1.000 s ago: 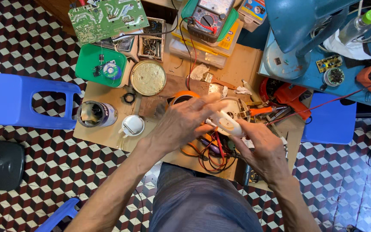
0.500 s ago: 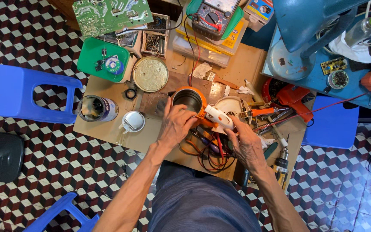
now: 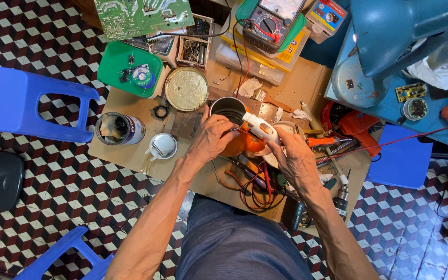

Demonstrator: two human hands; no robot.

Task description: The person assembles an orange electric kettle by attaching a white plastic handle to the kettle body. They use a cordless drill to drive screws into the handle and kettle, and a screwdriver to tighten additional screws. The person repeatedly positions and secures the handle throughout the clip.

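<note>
Your left hand (image 3: 211,137) is wrapped around the orange kettle (image 3: 237,136), your right hand (image 3: 296,158) pinching its white handle (image 3: 260,128), over the cluttered desk (image 3: 130,150). Farther off sits a multimeter (image 3: 270,21).

both hands, left (image 3: 211,139) and right (image 3: 296,158), gripping an orange kettle (image 3: 237,129) by its white handle (image 3: 260,127) over the cluttered bench (image 3: 130,150).
</note>
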